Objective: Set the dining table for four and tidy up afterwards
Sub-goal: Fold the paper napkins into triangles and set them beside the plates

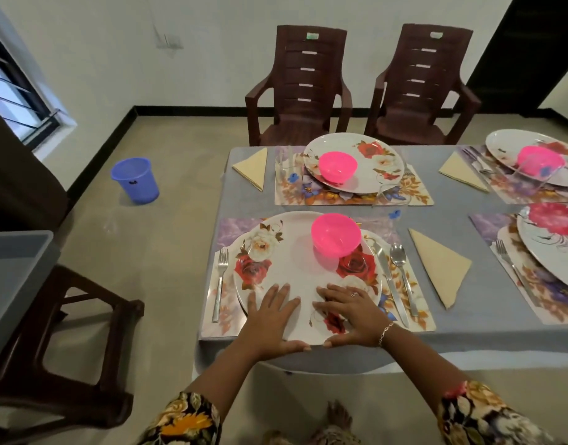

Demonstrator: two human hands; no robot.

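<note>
Floral sleeves (186,419) frame the bottom of the head view, and both my forearms reach out to the nearest plate (292,271). My left hand (273,316) and right hand (350,313) lie flat on its near part, fingers straight and spread, pinching nothing, each thumb laid along the near rim. That rim comes right to the near edge of the table (469,335), where the grey cloth drops away. The plate rests on a flowered placemat (228,231) at the table's left end, with a pink bowl (335,234) standing on its far right part. A fork (220,277) lies just left of the plate, a knife (388,284) and spoon (401,271) just right of it, all three with their long axes running away from me, tines and spoon bowl at the far end. A folded yellow napkin (440,264) lies on the cloth beyond the spoon, its narrow point towards me. Left of the table the floor (167,239) is open, with a blue bin (136,179) well apart and a brown stool (67,332) near my left arm. Two brown chairs (303,88) stand at the far side; each has a small label at the top of its back, too small to read.
</note>
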